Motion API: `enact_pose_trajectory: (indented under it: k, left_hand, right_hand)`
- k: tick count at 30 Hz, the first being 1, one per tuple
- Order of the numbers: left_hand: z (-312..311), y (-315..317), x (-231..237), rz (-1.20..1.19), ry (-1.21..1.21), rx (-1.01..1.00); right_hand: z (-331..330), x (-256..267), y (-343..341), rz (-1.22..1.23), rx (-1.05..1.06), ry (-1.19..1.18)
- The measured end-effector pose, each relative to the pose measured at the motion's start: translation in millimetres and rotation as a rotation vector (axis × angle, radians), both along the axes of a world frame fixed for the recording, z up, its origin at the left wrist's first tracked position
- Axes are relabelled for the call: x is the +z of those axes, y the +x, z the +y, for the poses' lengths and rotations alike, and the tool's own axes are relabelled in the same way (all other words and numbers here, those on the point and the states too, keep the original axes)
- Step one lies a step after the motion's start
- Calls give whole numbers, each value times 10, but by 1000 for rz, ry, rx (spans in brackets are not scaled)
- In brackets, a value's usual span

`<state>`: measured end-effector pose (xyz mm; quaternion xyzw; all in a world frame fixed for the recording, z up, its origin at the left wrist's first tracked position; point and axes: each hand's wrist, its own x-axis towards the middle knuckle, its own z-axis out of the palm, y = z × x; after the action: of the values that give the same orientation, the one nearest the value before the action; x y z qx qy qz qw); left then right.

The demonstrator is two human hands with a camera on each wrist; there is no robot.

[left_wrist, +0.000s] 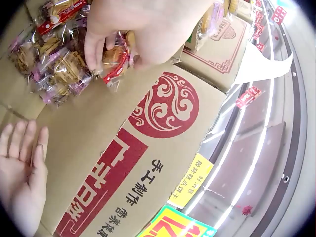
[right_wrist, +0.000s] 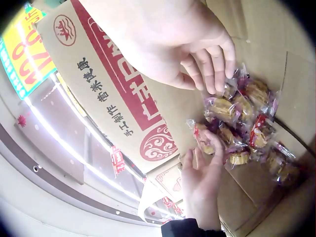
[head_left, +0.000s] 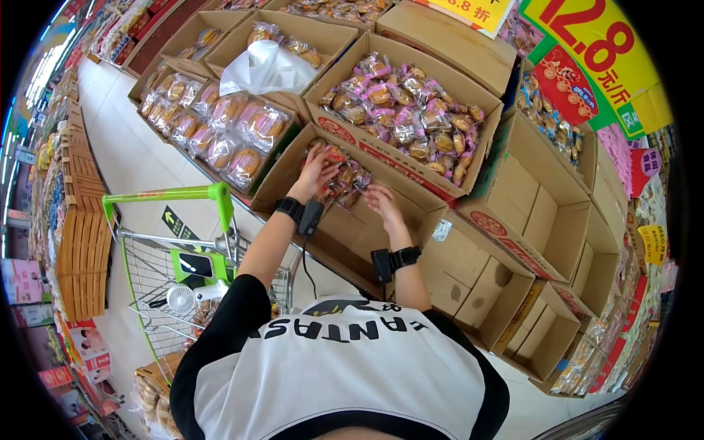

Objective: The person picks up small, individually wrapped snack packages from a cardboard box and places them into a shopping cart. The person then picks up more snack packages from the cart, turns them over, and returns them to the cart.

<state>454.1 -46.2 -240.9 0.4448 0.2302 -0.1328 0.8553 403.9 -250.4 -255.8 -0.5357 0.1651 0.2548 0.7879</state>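
My left hand (head_left: 315, 174) is over a cardboard box (head_left: 411, 213) that holds a small pile of wrapped cookies (head_left: 352, 183). Between its fingers and thumb it pinches one small cookie packet (left_wrist: 116, 63) with a red-edged clear wrapper, as the left wrist view shows. My right hand (head_left: 385, 204) hovers at the pile's right side, fingers extended and slightly bent, the palm turned toward the packets. From the right wrist view, the fingertips of that right hand (right_wrist: 168, 47) come right up to the nearest wrapped cookies (right_wrist: 222, 108), and nothing is in its grasp.
Behind is a carton (head_left: 440, 180) heaped with pink-wrapped cookies. A box of larger packed cakes (head_left: 246, 165) and a white plastic bag (head_left: 268, 67) are to the left. Cartons (head_left: 469, 286) line the right side. A green-handled shopping cart (head_left: 169, 194) stands at left.
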Motion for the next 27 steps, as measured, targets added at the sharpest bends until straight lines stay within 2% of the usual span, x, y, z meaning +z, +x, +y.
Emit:
enact_pose_trajectory:
  k: [3,9,13,15,18,27]
  left_hand:
    - [-60,3,135,96,-16,28]
    - [-13,-7,168,104,-219,-13]
    - [1,22,73,148,-238,0]
    - [-24,28,-7,100,-112,77]
    - [-71,2,67,94,-52,86]
    - [6,-136,17,56,101,7]
  right_hand:
    - [-4,-3,-6,2,1,-3]
    - [-12,-24,-10,2,-2,-3]
    - [-12,-10,-13,1,2,5]
    - [-11,1,-11,7,-1,-1]
    - [-24,2,-17,15,-7,2]
    - [-10,-8,-28,3,6,11]
